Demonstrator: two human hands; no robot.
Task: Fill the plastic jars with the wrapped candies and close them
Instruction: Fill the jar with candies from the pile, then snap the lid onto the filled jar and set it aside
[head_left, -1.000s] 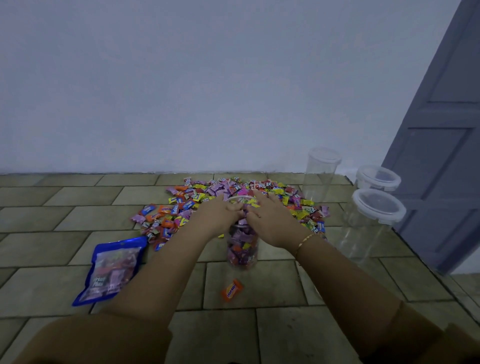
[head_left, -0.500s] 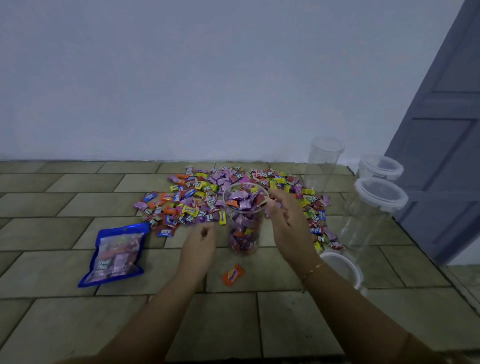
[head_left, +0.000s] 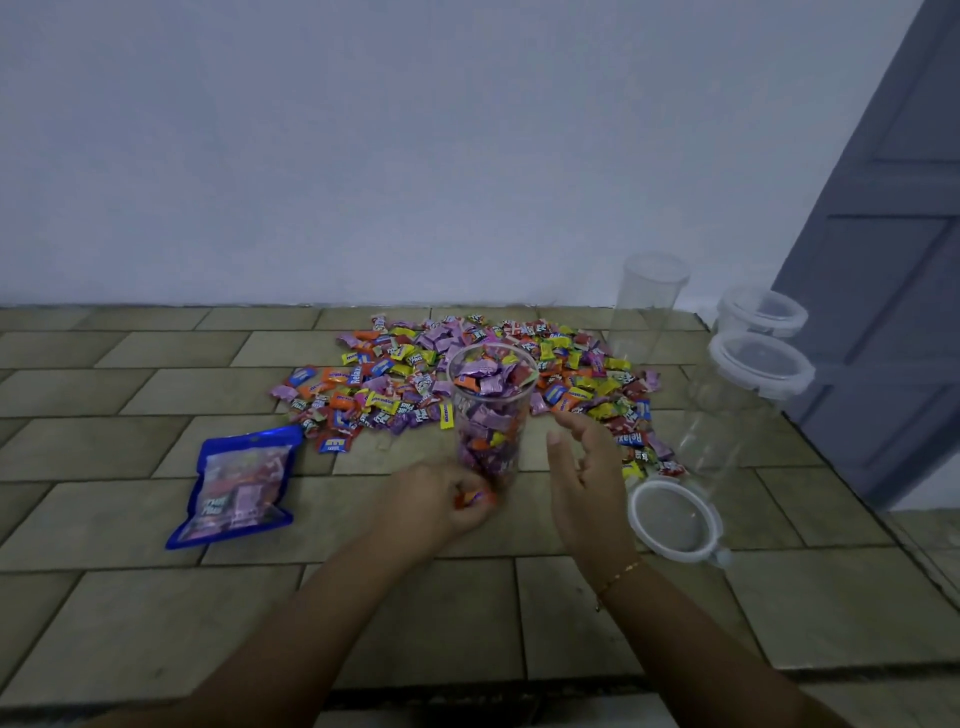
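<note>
A clear plastic jar stands upright on the tiled floor, heaped to its open rim with wrapped candies. Behind and beside it spreads a wide pile of wrapped candies. My left hand is low in front of the jar's base, its fingers pinching a single orange candy off the floor. My right hand hovers just right of the jar with relaxed fingers, holding nothing. A loose round lid lies flat on the floor to the right of that hand.
A blue candy bag lies at the left. One open empty jar stands by the wall. Two lidded empty jars stand at the right, next to a grey door.
Both hands came off the jar's mouth and drew back toward me. My left hand dropped to the floor and took up the orange candy; the lid came into view.
</note>
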